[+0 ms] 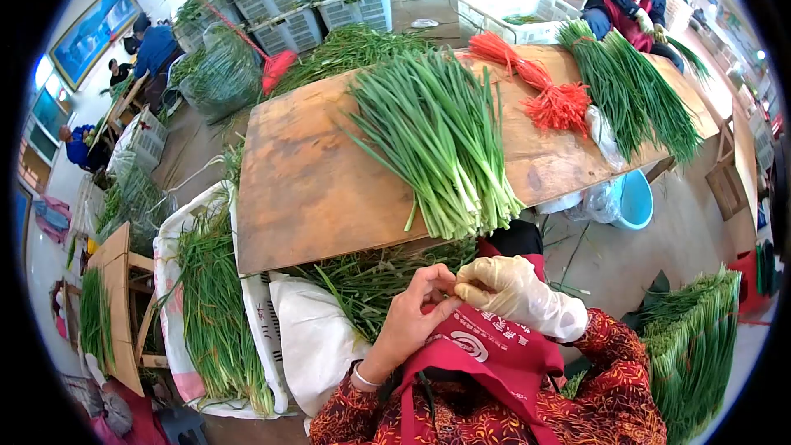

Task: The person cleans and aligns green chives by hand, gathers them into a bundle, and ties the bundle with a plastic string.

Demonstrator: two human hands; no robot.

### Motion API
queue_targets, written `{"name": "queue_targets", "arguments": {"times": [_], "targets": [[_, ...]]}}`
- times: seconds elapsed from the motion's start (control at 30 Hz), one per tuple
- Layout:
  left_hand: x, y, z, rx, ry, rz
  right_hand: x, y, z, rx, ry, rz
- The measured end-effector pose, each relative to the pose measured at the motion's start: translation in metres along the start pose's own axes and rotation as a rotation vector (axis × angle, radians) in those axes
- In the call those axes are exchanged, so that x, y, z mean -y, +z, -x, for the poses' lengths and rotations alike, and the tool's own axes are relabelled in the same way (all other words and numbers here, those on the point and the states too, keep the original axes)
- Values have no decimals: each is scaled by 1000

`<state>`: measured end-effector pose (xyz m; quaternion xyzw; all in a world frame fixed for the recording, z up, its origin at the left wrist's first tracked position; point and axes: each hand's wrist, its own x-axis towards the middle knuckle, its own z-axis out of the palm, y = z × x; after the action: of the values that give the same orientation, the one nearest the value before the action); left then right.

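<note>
Wooden tabletop (305,189) beyond — left hand (418,306), gloved right hand (517,290) meet, both pinched, contents unclear; Chinese apron lettering (507,330) blurred.

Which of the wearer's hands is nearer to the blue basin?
Right. The gloved right hand is below and left of the blue basin in the picture; the bare left hand is farther left.
</note>
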<state>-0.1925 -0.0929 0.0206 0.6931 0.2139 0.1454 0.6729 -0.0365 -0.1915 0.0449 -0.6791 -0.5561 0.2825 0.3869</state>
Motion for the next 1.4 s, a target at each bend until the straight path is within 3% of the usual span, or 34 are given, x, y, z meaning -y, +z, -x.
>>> {"name": "queue_targets", "arguments": {"times": [0.1,0.27,0.4,0.47,0.6,0.67,0.73,0.8,0.83,0.87,0.9,0.93,0.97,1.0,1.1,1.17,1.4], "targets": [[0,2,-2,-115,87,-199,-6,4,-2,-101,-155,171],[1,3,-5,-160,211,-337,-1,-7,4,79,-5,132],[8,4,-5,-92,79,-58,-7,-8,12,52,-60,127],[4,4,-3,49,-42,188,-10,-11,15,10,-74,88],[0,0,3,314,-363,514,-11,-20,25,230,-76,137],[-1,2,3,411,-316,498,-7,-31,33,244,-76,114],[-12,-1,2,365,-224,455,-4,-52,36,234,-21,99],[-9,-21,-10,165,-83,336,-16,-66,32,-82,50,-121],[-8,-29,-23,41,55,429,-20,-78,27,-146,299,-382],[-10,-33,-35,-196,42,421,-35,-83,16,-289,276,-441],[0,-43,-48,-293,92,402,-54,-88,0,-418,235,-331],[14,-53,-64,-338,86,424,-62,-97,-16,-460,349,-253],[28,-63,-81,-384,81,446,-96,-95,-34,-565,238,-185],[36,-70,-97,-430,77,467,-114,-95,-52,-562,279,-221],[33,-69,-142,-225,51,559,-149,-91,-100,-576,356,-205],[30,-61,-163,-251,55,568,-166,-85,-124,-620,351,-27],[40,-45,-193,-362,-125,514,-149,-52,-149,-629,350,-161]]}}
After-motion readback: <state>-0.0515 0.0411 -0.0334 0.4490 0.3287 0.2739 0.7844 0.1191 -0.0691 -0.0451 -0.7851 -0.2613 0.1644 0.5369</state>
